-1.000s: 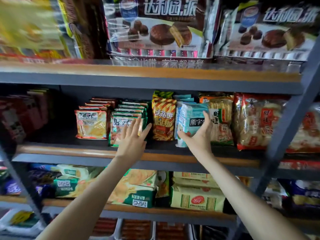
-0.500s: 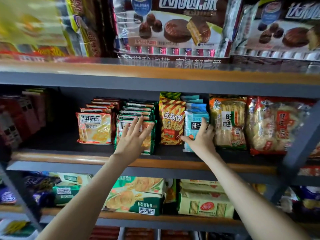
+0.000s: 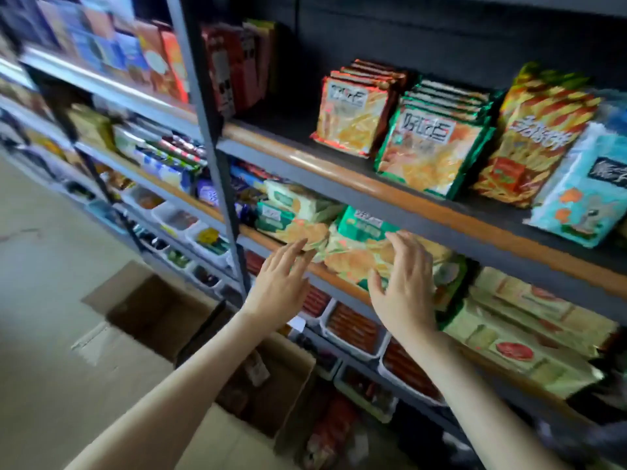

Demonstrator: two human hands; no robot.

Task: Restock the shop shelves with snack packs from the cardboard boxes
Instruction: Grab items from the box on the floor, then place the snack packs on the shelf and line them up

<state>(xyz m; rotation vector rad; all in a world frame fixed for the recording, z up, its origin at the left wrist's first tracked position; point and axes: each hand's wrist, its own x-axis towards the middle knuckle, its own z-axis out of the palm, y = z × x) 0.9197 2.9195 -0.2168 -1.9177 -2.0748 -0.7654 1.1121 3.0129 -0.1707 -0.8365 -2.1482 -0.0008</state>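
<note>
My left hand [image 3: 280, 286] hangs open in front of the lower shelf, fingers straight, holding nothing. Beside it my right hand [image 3: 405, 286] is also open, fingers spread in front of the green and orange snack packs [image 3: 356, 245] lying on that shelf. On the shelf above [image 3: 305, 161] stand rows of packs: orange ones [image 3: 351, 120], green-edged ones [image 3: 431, 147], a striped yellow pack [image 3: 539, 144] and a light blue pack [image 3: 583, 195]. Two open cardboard boxes sit on the floor, one [image 3: 159, 310] at the left and one [image 3: 271, 381] under my forearms with dark packs inside.
A grey upright post [image 3: 210, 154] divides the shelving. White trays [image 3: 353, 330] of red sausages line the bottom shelf. Pale yellow cracker packs [image 3: 529, 340] lie at the lower right. The beige floor [image 3: 44, 266] stretches away at the left.
Both hands came down from the packs on the upper shelf to the lower shelf. My view swung down and left, so the boxes and floor now show.
</note>
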